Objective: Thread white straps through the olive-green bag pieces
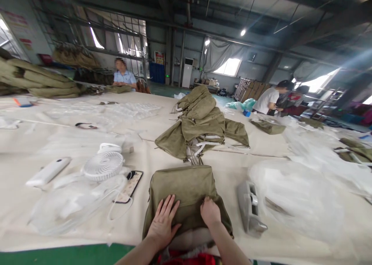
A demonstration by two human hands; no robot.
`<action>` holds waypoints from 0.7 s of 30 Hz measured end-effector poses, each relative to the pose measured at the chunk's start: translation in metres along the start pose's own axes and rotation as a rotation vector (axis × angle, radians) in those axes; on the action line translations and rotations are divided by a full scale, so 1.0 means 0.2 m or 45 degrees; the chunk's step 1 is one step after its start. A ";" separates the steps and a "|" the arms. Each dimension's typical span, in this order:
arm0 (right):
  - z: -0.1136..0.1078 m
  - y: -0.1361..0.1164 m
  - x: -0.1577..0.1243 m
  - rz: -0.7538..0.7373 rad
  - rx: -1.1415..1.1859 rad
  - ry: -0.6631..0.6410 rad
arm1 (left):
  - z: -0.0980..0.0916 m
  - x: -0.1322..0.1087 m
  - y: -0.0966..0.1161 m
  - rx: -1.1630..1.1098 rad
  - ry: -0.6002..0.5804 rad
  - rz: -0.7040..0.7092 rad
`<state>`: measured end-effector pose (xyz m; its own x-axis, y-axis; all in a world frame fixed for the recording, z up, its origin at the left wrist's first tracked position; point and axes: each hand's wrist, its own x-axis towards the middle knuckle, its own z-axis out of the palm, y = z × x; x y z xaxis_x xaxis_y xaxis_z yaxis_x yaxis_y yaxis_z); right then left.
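Note:
An olive-green cloth bag (186, 179) lies flat on the table at the near edge, right in front of me. My left hand (164, 223) rests on its left half with the fingers stretched out and the palm down. On the right half, my right hand (210, 211) is closed, its curled fingers gripping the cloth. The bag's lower edge sags toward my lap, partly hidden by my arms. Just beyond it sits a heap of similar olive bags (200, 119), with white straps or strips hanging from the near side.
A tape dispenser (251, 208) and clear plastic bags (296, 199) are on the right. To the left lie a white fan (103, 165), a phone (130, 188) and a white handheld device (49, 172). One co-worker (124, 77) sits across; others stand at the far right.

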<state>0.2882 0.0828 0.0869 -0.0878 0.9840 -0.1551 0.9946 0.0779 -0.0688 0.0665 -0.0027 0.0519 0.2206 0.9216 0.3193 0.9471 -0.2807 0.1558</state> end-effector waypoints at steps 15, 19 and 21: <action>0.17 0.01 0.00 -0.468 -0.158 0.068 | -0.04 -0.02 0.00 -0.273 -0.269 -0.079; 0.14 -0.06 -0.02 -0.428 -0.087 0.034 | -0.05 -0.02 0.01 -0.330 -0.266 -0.090; 0.14 -0.12 -0.05 -0.446 -0.024 0.019 | -0.05 -0.03 0.01 -0.331 -0.240 -0.094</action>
<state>0.2628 0.0675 0.0627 -0.4230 0.8993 -0.1112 0.9052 0.4138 -0.0969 0.0654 -0.0106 0.0593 0.2161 0.9686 0.1233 0.8763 -0.2481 0.4130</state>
